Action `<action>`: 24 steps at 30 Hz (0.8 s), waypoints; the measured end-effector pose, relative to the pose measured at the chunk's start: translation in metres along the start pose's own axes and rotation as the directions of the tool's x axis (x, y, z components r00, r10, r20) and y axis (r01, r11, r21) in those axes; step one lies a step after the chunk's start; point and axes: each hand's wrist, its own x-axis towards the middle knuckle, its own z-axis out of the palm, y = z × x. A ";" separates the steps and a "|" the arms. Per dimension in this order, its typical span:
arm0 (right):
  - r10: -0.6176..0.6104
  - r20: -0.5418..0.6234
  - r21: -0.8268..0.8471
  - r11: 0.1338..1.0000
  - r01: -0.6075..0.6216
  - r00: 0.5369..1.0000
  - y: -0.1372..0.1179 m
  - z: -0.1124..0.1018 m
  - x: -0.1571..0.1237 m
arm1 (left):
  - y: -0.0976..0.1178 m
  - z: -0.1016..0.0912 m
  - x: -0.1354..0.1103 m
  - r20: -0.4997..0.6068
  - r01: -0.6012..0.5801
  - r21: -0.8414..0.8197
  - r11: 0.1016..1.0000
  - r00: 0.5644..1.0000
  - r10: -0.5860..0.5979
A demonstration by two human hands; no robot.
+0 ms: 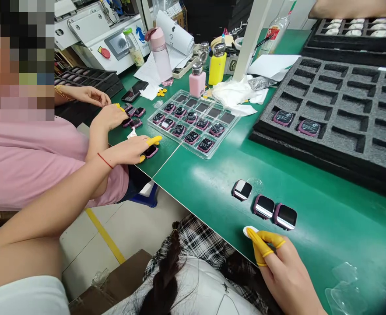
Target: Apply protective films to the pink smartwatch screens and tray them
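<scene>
My left hand (132,151) reaches across to the far left of the bench, yellow finger cots on its thumb and a finger. Between them is a purple-framed smartwatch (151,152) with a dark screen, partly hidden by the fingers. My right hand (286,262), also in yellow finger cots, pinches a small white wiping pad (248,230) near the bench's front edge. Just beyond it lie three smartwatches in a slanting row: one with a white patch on its screen (242,190), a middle one (264,206) and a right one (285,217).
A clear plastic tray (209,154) holds several watches. Right of it, a black foam tray (344,109) carries two. A co-worker's hand (109,117) is beside more watches (134,114). Pink (197,81) and yellow (217,65) pump bottles and a pink-lidded water bottle (162,57) stand behind.
</scene>
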 end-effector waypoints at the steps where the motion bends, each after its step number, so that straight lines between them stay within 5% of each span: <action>1: -0.002 0.001 -0.006 1.000 0.002 1.000 0.000 0.000 -0.001 | -0.001 -0.002 0.001 0.018 -0.016 0.004 1.000 1.000 0.015; 6: 0.004 -0.007 0.012 1.000 -0.004 1.000 0.001 -0.001 -0.003 | 0.029 -0.014 0.002 0.035 -0.053 0.040 0.998 0.998 0.051; 9: 0.030 -0.025 0.036 0.999 -0.029 0.999 0.002 -0.003 -0.001 | 0.096 -0.004 -0.004 0.010 -0.139 -0.009 0.990 0.990 0.139; 12: 0.088 -0.036 0.057 0.995 -0.086 0.995 -0.001 -0.006 0.003 | 0.175 0.030 -0.008 -0.058 -0.395 -0.182 0.900 0.918 0.391; 15: 0.155 -0.029 0.064 0.986 -0.153 0.988 -0.006 -0.014 0.004 | 0.230 0.069 -0.013 -0.176 -0.521 -0.259 0.814 0.854 0.490; 19: 0.320 0.009 0.028 0.947 -0.320 0.947 -0.008 -0.024 -0.004 | 0.247 0.095 -0.014 -0.238 -0.483 -0.430 0.763 0.876 0.420; 24: 0.405 0.062 0.076 0.909 -0.409 0.912 -0.008 -0.020 -0.002 | 0.240 0.096 -0.010 -0.217 -0.456 -0.466 0.758 0.890 0.401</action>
